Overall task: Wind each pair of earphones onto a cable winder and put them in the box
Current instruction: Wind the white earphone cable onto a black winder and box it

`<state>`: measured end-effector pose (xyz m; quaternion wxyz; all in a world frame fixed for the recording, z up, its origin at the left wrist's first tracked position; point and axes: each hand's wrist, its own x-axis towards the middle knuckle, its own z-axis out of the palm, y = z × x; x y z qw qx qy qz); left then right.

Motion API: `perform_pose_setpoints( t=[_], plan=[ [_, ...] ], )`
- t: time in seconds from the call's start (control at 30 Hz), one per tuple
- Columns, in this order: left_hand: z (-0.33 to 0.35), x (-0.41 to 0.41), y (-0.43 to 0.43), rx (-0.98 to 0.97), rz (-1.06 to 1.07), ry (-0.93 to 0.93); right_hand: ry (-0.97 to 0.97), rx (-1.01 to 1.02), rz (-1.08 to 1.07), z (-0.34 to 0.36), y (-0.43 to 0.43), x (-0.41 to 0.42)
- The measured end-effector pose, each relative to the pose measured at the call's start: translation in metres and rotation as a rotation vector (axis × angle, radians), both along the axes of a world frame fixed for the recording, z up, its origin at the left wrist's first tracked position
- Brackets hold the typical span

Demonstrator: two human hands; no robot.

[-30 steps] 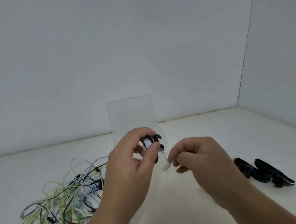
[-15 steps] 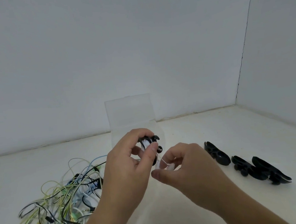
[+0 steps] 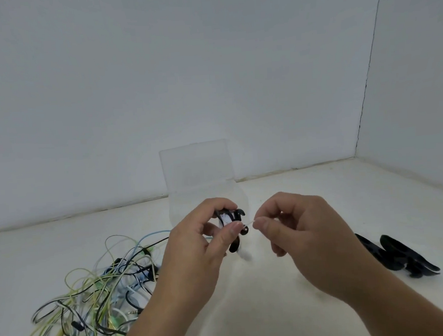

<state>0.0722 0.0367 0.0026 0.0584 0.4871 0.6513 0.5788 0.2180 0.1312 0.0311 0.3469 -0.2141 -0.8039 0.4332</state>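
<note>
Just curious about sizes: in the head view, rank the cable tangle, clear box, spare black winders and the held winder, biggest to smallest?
1. cable tangle
2. clear box, partly hidden
3. spare black winders
4. held winder, partly hidden by the left hand, so its true size is unsure

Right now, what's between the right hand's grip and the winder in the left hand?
Head view: only a short stretch of white cable, pinched by the right hand, running to the winder the left hand holds.
</note>
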Motion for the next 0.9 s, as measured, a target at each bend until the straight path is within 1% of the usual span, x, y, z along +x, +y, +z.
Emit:
perform_pose_setpoints(
  t=[0.13, 0.23, 0.33, 0.47, 0.63, 0.77, 0.83, 0.9],
  plan=[
    [-0.001, -0.001, 0.0, 0.017, -0.079, -0.034, 0.076, -0.213, -0.037, 0.001, 0.005, 0.0],
    [0.0, 0.0, 0.001, 0.089, -0.155, -0.17, 0.02, -0.306, -0.028, 0.0, 0.006, 0.0],
    [0.001, 0.0, 0.001, 0.141, -0.196, -0.287, -0.033, -0.304, -0.009, 0.001, 0.004, 0.001],
    [0.0, 0.001, 0.0, 0.124, -0.279, -0.325, -0.03, -0.321, -0.046, 0.0, 0.007, 0.002],
    [-0.004, 0.0, 0.002, 0.062, -0.375, -0.374, -0.039, -0.271, -0.095, -0.003, 0.01, 0.001],
    [-0.006, -0.001, 0.002, -0.03, -0.423, -0.334, -0.046, -0.202, -0.109, -0.004, 0.011, 0.0],
    [-0.004, -0.001, 0.001, -0.089, -0.408, -0.257, -0.06, -0.155, -0.124, -0.005, 0.011, -0.001],
    [-0.003, -0.001, 0.001, -0.149, -0.341, -0.137, -0.08, -0.111, -0.148, -0.007, 0.011, -0.002]
  ],
)
